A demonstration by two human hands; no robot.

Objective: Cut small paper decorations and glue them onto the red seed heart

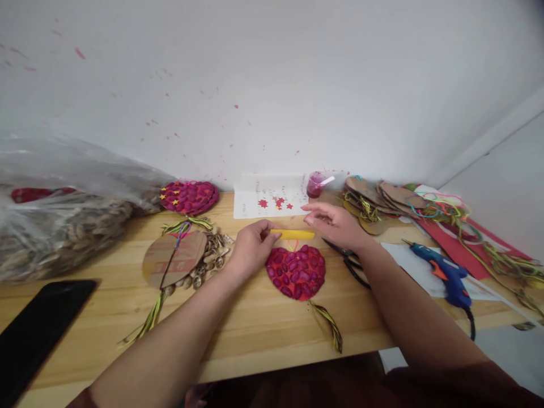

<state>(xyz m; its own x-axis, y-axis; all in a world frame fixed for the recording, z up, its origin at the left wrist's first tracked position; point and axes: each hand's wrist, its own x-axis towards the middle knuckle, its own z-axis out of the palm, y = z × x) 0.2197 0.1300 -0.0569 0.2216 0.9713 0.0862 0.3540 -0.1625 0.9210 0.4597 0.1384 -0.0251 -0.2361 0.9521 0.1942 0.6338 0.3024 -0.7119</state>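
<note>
A narrow yellow strip (293,234) is held between my two hands just above a red heart (296,272) covered with red-painted seeds, which lies flat on the wooden table (263,328). My left hand (251,247) is closed, pinching the strip's left end. My right hand (335,224) grips the right end with fingers curled over it. A green-yellow tassel (329,324) trails from the heart's lower tip. Black scissors (351,262) lie under my right wrist.
A blue glue gun (444,273) rests on white paper at right. Cardboard shapes with cords (382,201) are stacked at back right. A cardboard disc (174,258) and loose seeds sit left of centre. A plastic bag of seeds (63,221), a black phone (40,331) and a white sheet (270,204) lie around.
</note>
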